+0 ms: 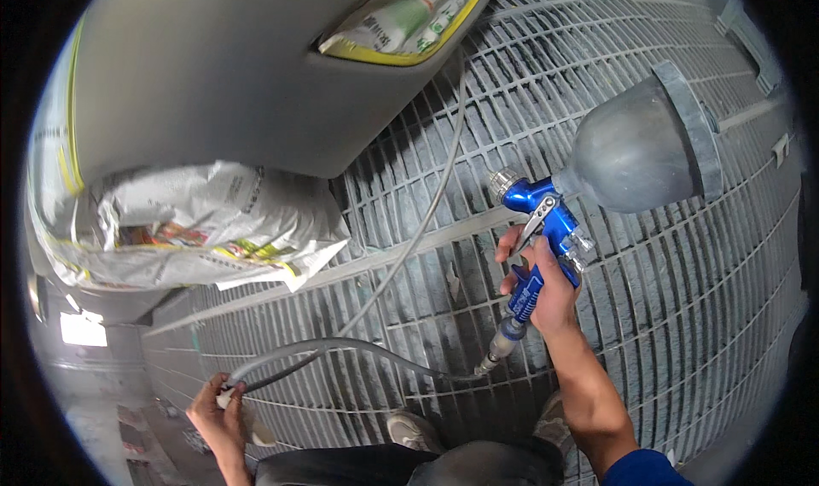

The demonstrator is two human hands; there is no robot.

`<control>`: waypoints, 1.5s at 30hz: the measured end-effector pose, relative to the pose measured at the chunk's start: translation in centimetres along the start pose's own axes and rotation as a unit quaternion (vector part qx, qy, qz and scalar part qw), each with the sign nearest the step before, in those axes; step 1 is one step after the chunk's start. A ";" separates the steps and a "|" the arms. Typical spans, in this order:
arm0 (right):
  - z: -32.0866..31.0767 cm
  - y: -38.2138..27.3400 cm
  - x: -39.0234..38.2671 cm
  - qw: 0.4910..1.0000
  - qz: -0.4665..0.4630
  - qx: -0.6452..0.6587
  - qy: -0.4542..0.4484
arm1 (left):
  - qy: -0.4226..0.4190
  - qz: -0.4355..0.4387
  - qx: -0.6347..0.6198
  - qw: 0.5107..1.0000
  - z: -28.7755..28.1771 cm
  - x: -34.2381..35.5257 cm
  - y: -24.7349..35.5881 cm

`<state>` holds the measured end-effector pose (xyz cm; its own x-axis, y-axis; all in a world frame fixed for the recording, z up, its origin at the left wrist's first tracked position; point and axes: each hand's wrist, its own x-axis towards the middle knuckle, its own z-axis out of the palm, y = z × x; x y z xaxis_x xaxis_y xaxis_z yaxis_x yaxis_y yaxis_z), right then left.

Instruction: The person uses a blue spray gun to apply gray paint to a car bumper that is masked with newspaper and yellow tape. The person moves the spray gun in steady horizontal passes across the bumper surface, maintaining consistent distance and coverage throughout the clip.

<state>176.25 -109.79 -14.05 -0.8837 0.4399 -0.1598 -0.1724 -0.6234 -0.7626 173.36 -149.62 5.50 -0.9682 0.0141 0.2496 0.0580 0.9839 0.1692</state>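
Note:
My right hand point(556, 298) grips the handle of a blue spray gun point(522, 197), its fingers in front by the silver trigger. A large grey paint cup point(633, 157) sits on the gun, tipped toward the right. From the fitting under the handle, a grey air hose point(341, 343) curves left to my left hand point(215, 419). That hand is closed around the hose, near a whitish piece I cannot make out. Farther along, the hose crosses the floor toward the grey vehicle body panel point(213, 76). The gun's nozzle points left, apart from the panel.
Masking sheets point(196, 204) with yellow tape cover part of the panel's lower edge, and another masked opening point(409, 25) is at the top. Metal floor grating point(682, 315) spreads below. My shoes point(415, 430) stand at the bottom. A bright window point(84, 329) shows at far left.

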 end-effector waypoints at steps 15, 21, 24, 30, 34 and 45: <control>4.2 0.0 -4.0 0.996 0.002 -0.064 -0.069 | -0.086 0.030 -0.013 0.996 -1.5 -1.1 -2.0; 5.3 0.5 -4.7 0.992 0.003 -0.083 -0.097 | -0.108 0.056 -0.017 0.992 -1.8 -1.1 -2.5; 6.1 0.5 -4.3 0.991 -0.014 -0.100 -0.085 | -0.103 0.066 -0.040 0.992 -1.8 -1.0 -2.1; 8.5 2.0 -3.3 0.994 -0.070 -0.084 -0.010 | -0.062 0.019 -0.051 0.997 -2.0 -1.1 -2.0; 9.3 3.0 -4.2 0.989 0.047 -0.033 -0.139 | -0.072 0.024 -0.041 0.996 -2.6 -1.0 -2.1; 6.9 0.8 -0.2 0.993 -0.015 -0.089 -0.073 | -0.056 0.027 -0.031 0.998 -1.9 -1.4 -2.3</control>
<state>173.27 -114.83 -10.31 -0.9354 0.3499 -0.0520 -0.1321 -0.4818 -0.8663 175.01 -152.20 6.58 -0.9840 0.0903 0.1534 0.1228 0.9682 0.2178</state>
